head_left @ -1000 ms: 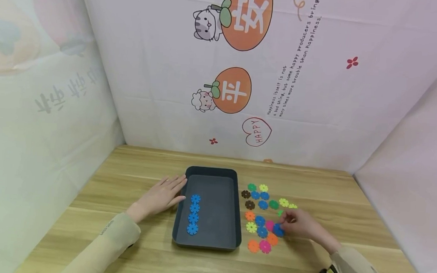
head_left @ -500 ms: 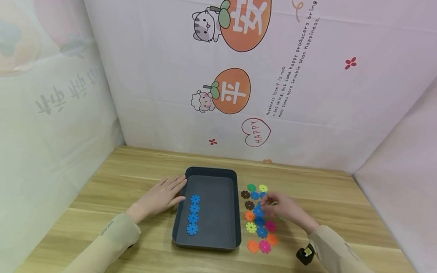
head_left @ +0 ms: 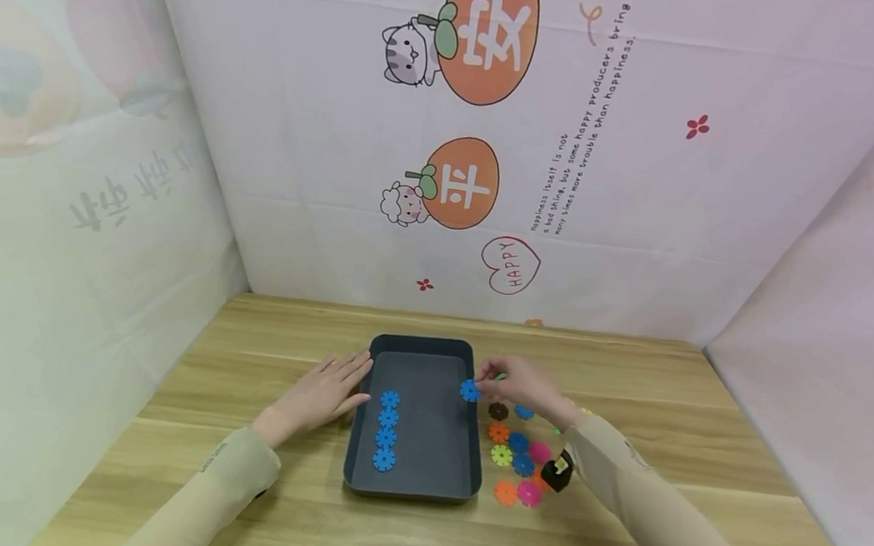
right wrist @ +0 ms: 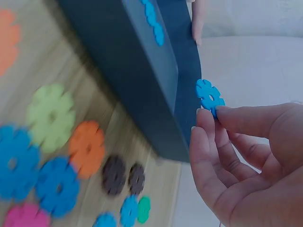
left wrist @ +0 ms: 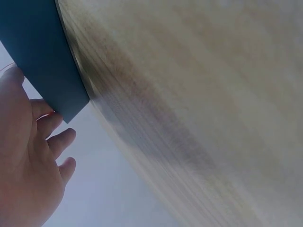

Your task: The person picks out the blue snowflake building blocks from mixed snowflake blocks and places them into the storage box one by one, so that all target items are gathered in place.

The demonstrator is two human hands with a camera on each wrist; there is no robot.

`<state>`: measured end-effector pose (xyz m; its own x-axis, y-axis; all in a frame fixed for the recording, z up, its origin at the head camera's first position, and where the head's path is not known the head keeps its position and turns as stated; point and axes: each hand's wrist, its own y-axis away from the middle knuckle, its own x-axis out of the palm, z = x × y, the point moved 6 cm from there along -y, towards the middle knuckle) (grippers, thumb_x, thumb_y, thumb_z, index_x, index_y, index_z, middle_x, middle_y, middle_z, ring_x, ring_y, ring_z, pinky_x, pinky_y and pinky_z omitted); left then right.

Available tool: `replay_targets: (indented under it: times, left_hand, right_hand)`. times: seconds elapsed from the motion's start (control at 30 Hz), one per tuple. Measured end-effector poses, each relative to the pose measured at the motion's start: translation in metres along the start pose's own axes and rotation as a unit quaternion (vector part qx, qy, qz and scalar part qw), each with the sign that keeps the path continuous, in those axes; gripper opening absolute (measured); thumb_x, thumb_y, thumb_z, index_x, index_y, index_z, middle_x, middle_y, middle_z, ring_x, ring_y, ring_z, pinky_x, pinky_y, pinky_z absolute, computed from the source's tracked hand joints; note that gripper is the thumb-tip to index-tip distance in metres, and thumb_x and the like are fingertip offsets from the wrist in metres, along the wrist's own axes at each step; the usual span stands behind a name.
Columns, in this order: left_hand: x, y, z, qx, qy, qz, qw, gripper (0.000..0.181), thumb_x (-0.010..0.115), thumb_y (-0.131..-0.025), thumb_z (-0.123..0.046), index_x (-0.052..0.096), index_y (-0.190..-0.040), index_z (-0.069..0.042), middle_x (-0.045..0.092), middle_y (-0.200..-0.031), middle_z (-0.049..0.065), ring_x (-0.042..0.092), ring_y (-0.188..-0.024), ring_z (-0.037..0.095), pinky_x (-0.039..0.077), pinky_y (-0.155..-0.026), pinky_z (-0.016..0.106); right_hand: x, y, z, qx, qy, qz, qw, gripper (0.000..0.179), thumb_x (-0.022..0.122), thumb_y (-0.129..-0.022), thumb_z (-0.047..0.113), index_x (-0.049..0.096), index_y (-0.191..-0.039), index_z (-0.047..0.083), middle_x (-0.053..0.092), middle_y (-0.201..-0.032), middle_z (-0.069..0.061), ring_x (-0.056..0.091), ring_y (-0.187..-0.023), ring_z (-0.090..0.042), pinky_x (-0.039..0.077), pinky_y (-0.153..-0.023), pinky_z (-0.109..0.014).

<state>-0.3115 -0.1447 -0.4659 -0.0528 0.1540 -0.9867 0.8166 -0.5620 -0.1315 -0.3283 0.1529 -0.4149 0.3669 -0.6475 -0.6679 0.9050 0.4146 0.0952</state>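
Observation:
My right hand (head_left: 522, 382) pinches a blue notched plastic disc (right wrist: 208, 94) between thumb and fingertips. In the head view that disc overlaps the right rim of the dark grey tray (head_left: 424, 481). Inside the tray, toward its left side, several blue discs (head_left: 386, 438) lie in a column. My left hand (head_left: 322, 389) rests with straight fingers on the tray's left rim. The left wrist view shows the left fingertips (left wrist: 68, 137) at the tray's corner.
Right of the tray lie loose notched discs, among them an orange one (head_left: 506, 493), a pink one (head_left: 529, 493) and a yellow one (head_left: 502, 455). A small black device (head_left: 557, 472) is by my right sleeve. A printed cloth wall (head_left: 335, 217) stands behind the wooden table (head_left: 288, 498).
My right hand has moved left and away from me, from the loose discs to the tray's right rim, carrying the blue disc. My left hand has stayed in place.

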Motion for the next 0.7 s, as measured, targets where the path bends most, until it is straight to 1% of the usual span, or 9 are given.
replay_targets:
  times: [0.07, 0.17, 0.27, 0.43, 0.6, 0.7]
  left_hand:
    - [0.000, 0.000, 0.001, -0.001, 0.001, 0.002, 1.0000, 0.064, 0.046, -0.104, -0.043, 0.035, -0.154, -0.004, 0.033, -0.161, 0.015, 0.036, -0.147, 0.037, 0.026, -0.122, 0.057]
    - [0.000, 0.000, 0.001, -0.002, 0.001, 0.010, 1.0000, 0.064, 0.045, -0.104, -0.044, 0.034, -0.154, -0.005, 0.032, -0.162, 0.014, 0.035, -0.148, 0.036, 0.026, -0.122, 0.057]
    - [0.001, 0.000, 0.002, -0.003, 0.001, 0.012, 0.9999, 0.064, 0.044, -0.104, -0.044, 0.033, -0.155, -0.006, 0.031, -0.162, 0.013, 0.034, -0.149, 0.035, 0.025, -0.123, 0.056]
    - [0.003, -0.001, 0.003, -0.005, -0.001, 0.011, 0.9999, 0.064, 0.044, -0.104, -0.045, 0.033, -0.155, -0.006, 0.031, -0.162, 0.012, 0.034, -0.149, 0.034, 0.024, -0.123, 0.055]
    - [0.002, -0.001, 0.002, -0.004, -0.004, 0.015, 0.9999, 0.064, 0.042, -0.105, -0.046, 0.034, -0.154, -0.006, 0.032, -0.162, 0.013, 0.034, -0.149, 0.035, 0.025, -0.123, 0.056]
    - [0.001, -0.001, 0.002, -0.004, -0.004, 0.014, 0.9999, 0.064, 0.042, -0.105, -0.046, 0.035, -0.154, -0.006, 0.032, -0.162, 0.013, 0.035, -0.149, 0.035, 0.025, -0.123, 0.056]
  right_hand:
    - [0.006, -0.009, 0.008, -0.012, 0.004, -0.001, 0.9999, 0.009, 0.065, -0.095, 0.013, 0.067, -0.098, 0.005, 0.068, -0.089, -0.010, 0.069, -0.081, -0.033, 0.060, -0.075, -0.045]
    - [0.015, -0.021, 0.018, -0.031, 0.008, -0.004, 0.9995, 0.008, 0.065, -0.095, 0.011, 0.068, -0.097, 0.004, 0.068, -0.087, -0.011, 0.069, -0.078, -0.030, 0.060, -0.073, -0.044]
    - [0.025, -0.032, 0.024, -0.042, -0.007, -0.003, 0.9991, 0.008, 0.065, -0.095, 0.009, 0.067, -0.097, 0.002, 0.068, -0.086, -0.012, 0.070, -0.078, -0.030, 0.062, -0.074, -0.042]
    - [0.043, -0.049, 0.031, -0.034, -0.039, 0.003, 0.9987, 0.009, 0.065, -0.094, 0.007, 0.066, -0.097, -0.001, 0.068, -0.087, -0.014, 0.071, -0.080, -0.030, 0.063, -0.076, -0.042]
    - [0.060, -0.061, 0.036, -0.022, -0.065, 0.008, 0.9976, 0.009, 0.065, -0.094, 0.007, 0.067, -0.098, -0.001, 0.069, -0.090, -0.015, 0.072, -0.082, -0.030, 0.062, -0.078, -0.042]
    - [0.070, -0.069, 0.037, -0.017, -0.069, 0.000, 0.9975, 0.009, 0.066, -0.093, 0.007, 0.068, -0.098, -0.001, 0.070, -0.090, -0.014, 0.073, -0.082, -0.030, 0.063, -0.077, -0.040]
